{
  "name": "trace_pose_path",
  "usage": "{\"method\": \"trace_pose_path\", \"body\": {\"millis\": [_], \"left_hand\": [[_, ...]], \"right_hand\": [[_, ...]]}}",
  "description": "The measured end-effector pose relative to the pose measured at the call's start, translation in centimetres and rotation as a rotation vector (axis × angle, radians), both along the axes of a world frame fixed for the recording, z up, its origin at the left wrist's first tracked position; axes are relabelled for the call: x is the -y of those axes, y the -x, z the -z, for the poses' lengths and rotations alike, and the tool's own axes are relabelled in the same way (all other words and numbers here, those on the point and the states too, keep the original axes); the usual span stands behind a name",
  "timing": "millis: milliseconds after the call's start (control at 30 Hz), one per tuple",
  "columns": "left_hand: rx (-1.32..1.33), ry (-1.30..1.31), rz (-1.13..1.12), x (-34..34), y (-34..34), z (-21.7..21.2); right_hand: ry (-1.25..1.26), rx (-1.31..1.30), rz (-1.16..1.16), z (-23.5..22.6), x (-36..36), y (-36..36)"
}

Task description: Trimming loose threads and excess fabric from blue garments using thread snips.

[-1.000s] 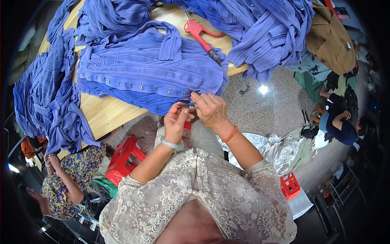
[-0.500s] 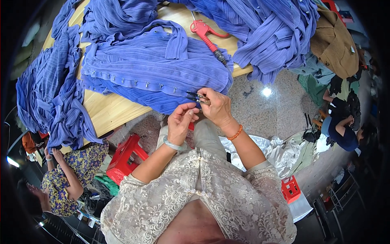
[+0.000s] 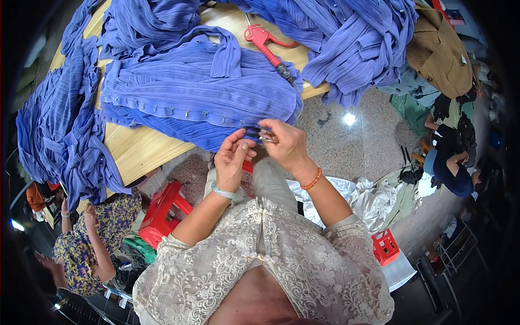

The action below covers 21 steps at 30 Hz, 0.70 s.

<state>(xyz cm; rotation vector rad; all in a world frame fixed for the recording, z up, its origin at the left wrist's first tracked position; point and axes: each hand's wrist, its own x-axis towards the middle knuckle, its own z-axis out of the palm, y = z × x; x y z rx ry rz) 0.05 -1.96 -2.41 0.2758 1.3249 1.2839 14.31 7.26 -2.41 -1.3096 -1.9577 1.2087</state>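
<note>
- My right hand (image 3: 286,145) is closed around small metal snips (image 3: 260,135), at the blue garment's (image 3: 200,97) near edge.
- My left hand (image 3: 233,160) pinches that edge just beside the snips, fingers curled.
- The garment lies on the wooden table (image 3: 135,149), its row of buttons facing up.
- Red pliers (image 3: 265,43) lie farther back.

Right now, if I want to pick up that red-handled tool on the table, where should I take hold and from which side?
Grip the red-handled tool around its red handles at the far end, probably coming from above on the bare wood of the table. The handles lie flat and exposed there, while the dark working tip points toward the person and rests against the pleated blue garment, which would crowd the fingers.
</note>
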Motion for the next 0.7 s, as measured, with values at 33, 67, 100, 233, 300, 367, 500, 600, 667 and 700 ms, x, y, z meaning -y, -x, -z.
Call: {"method": "trace_pose_path", "body": {"millis": [33,67,100,233,300,367,500,600,667,700], "left_hand": [[0.003,-0.002,0.003,0.0,0.0,0.2],[0.033,0.003,0.005,0.0,0.1,0.5],[0.063,0.009,0.004,0.0,0.2,0.7],[0.147,0.071,0.025,-1.1,0.7,1.0],[0.203,0.133,0.056,-1.7,1.0,0.7],[0.220,0.142,0.067,-1.8,1.2,0.7],[0.215,0.185,0.048,-1.8,0.6,-0.2],[0.227,0.196,0.031,-1.4,0.2,-0.3],[0.229,0.204,-0.001,-1.6,-0.2,-0.4],[0.256,0.189,-0.026,-1.8,-0.5,-0.4]], "right_hand": [[-0.169,0.078,-0.027,0.1,0.0,0.4],[-0.337,0.157,-0.055,0.1,0.0,0.8],[-0.341,0.174,-0.045,0.4,0.1,1.1],[-0.292,0.140,-0.003,0.3,0.1,1.4],[-0.057,0.151,0.036,0.1,0.0,1.1],[-0.042,0.143,0.044,0.4,-0.3,0.8],[0.003,0.197,0.045,0.1,-0.7,0.3],[-0.005,0.173,0.036,0.1,-0.7,0.2],[0.021,0.163,0.045,0.3,-0.8,0.2],[0.050,0.150,0.052,0.5,-0.9,0.2]]}}
